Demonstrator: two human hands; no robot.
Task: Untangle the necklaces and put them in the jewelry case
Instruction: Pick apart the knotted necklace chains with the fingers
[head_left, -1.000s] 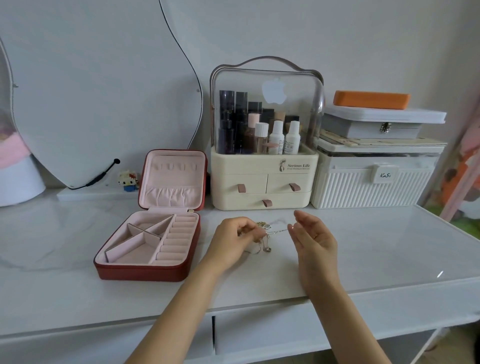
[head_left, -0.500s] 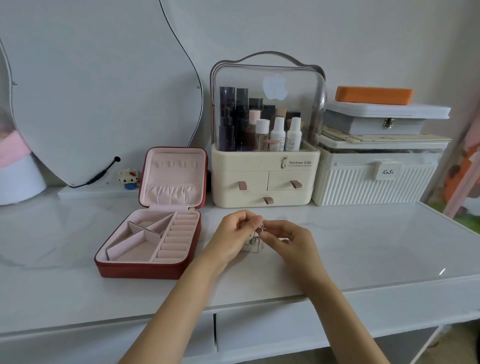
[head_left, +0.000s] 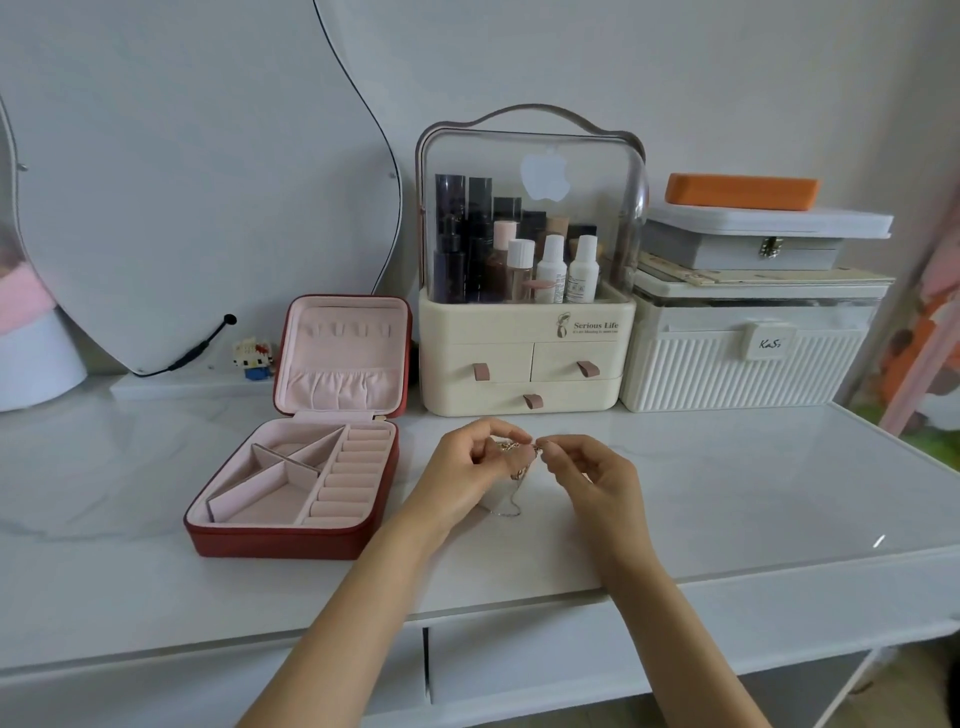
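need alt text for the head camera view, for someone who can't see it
Two bare hands, left hand and right hand, pinch tangled necklaces above a white tabletop. An open red jewelry case with pink lining sits to their left; a cream cosmetics organizer stands behind.

Tangled necklaces (head_left: 514, 465) beside open jewelry case (head_left: 291, 488)

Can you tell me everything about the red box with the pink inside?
The jewelry case is a square box, dark red outside and lined in soft-looking pink. It lies open on the white table, to the left of both hands, its lid standing upright at the back. The lid holds a gathered pocket and small tabs. The base has slanted dividers and a column of ring rolls. No necklace shows inside.
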